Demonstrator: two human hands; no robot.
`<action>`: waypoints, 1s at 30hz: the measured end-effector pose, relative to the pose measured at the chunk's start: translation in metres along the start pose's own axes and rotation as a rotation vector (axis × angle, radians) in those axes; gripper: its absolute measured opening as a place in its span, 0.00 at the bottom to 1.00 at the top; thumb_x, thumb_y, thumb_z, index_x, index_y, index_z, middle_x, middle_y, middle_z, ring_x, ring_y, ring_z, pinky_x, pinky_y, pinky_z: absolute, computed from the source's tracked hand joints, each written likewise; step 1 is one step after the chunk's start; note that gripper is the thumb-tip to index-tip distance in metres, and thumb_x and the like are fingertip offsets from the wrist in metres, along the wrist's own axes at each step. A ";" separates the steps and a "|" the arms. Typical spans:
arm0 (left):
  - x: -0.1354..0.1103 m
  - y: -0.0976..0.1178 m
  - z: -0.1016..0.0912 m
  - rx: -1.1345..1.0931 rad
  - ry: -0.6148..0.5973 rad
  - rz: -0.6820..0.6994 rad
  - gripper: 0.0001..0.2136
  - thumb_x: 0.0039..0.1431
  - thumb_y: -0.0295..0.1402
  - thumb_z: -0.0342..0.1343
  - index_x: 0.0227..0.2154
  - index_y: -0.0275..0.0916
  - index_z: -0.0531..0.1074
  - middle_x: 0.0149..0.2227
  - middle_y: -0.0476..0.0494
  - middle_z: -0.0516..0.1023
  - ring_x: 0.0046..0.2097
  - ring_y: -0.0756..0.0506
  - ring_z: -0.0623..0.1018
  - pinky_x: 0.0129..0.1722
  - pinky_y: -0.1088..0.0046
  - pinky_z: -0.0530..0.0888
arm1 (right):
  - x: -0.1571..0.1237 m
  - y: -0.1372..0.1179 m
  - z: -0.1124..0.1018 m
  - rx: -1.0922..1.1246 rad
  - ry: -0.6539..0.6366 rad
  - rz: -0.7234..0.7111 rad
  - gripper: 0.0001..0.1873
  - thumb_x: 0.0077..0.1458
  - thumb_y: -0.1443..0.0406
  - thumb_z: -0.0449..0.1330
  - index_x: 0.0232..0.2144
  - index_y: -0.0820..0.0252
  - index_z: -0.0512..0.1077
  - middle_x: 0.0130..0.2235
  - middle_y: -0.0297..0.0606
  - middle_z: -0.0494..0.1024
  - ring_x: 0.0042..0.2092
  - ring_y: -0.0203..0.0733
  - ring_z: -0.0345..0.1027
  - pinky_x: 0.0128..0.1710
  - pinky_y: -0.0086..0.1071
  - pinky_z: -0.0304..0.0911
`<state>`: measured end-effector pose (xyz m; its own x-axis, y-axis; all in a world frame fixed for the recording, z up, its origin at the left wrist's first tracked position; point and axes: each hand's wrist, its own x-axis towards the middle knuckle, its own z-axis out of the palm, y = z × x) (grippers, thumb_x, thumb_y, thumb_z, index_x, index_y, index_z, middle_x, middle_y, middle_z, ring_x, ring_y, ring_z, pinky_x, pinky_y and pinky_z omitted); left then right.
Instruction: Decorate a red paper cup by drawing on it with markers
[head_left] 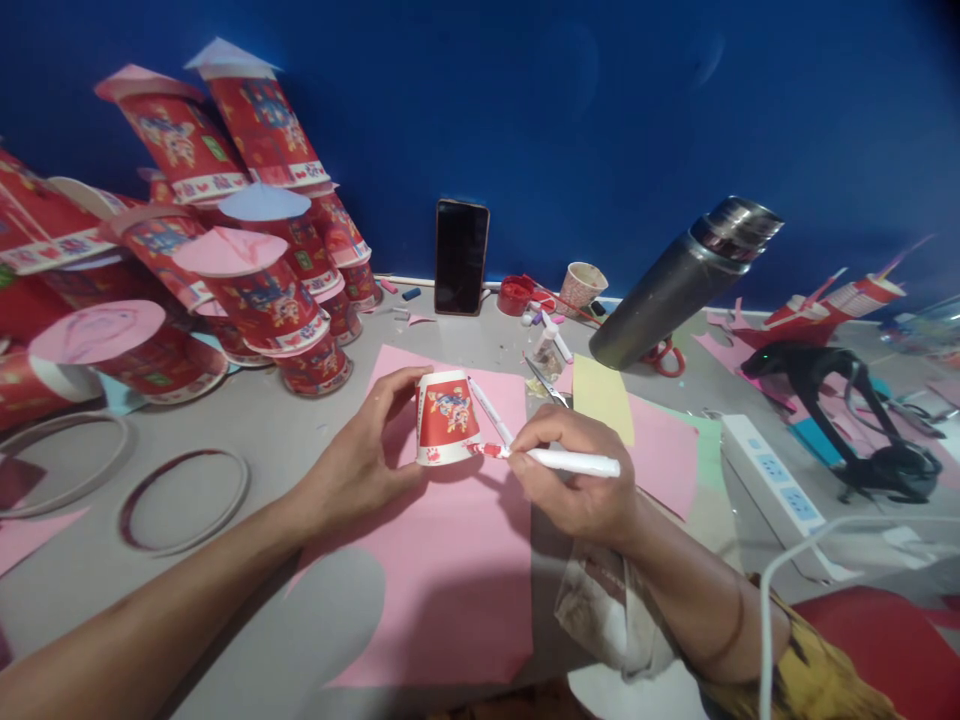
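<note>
Red-and-white tapered paper cup [442, 420], centre of frame, held upside down, narrow end up, slightly tilted; cartoon figure on red wall, red marks on white lower band. White cylindrical marker [577, 462], just right of cup, nearly level, red front end pointing left at band; contact unclear.

Bare at the left hand [384, 430] and bare onward along the left forearm [187, 605], narrowing at the wrist and widening away from the hand to the view's edge. Bare also at the right hand [577, 475] and along the right forearm [679, 575] behind it. Crossed there, well back from the right hand, by a thin dark curving line [741, 612], too faint to tell as shadow or band. Clothed just beyond in a loose sleeve [814, 660], golden yellow, patterned with irregular dark blotches, partly out of view.
</note>
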<state>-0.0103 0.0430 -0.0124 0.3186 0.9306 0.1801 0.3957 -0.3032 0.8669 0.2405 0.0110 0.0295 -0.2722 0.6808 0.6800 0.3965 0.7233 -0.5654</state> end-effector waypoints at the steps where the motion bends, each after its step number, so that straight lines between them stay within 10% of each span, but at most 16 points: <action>1: 0.000 0.001 0.000 0.006 0.000 0.002 0.40 0.49 0.28 0.63 0.68 0.46 0.62 0.69 0.37 0.70 0.72 0.30 0.70 0.74 0.46 0.68 | 0.000 0.000 0.000 0.001 -0.001 -0.004 0.06 0.63 0.70 0.62 0.32 0.57 0.74 0.27 0.33 0.79 0.26 0.35 0.72 0.28 0.29 0.65; 30: 0.000 0.003 -0.001 0.016 -0.007 -0.010 0.39 0.49 0.29 0.64 0.67 0.45 0.62 0.68 0.37 0.72 0.71 0.30 0.72 0.73 0.47 0.69 | 0.002 0.000 -0.005 0.009 -0.033 0.029 0.05 0.61 0.70 0.62 0.32 0.56 0.74 0.28 0.33 0.80 0.27 0.37 0.73 0.29 0.31 0.66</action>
<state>-0.0097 0.0419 -0.0097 0.3205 0.9322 0.1680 0.4122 -0.2969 0.8613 0.2448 0.0119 0.0330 -0.2890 0.7050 0.6476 0.3968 0.7039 -0.5892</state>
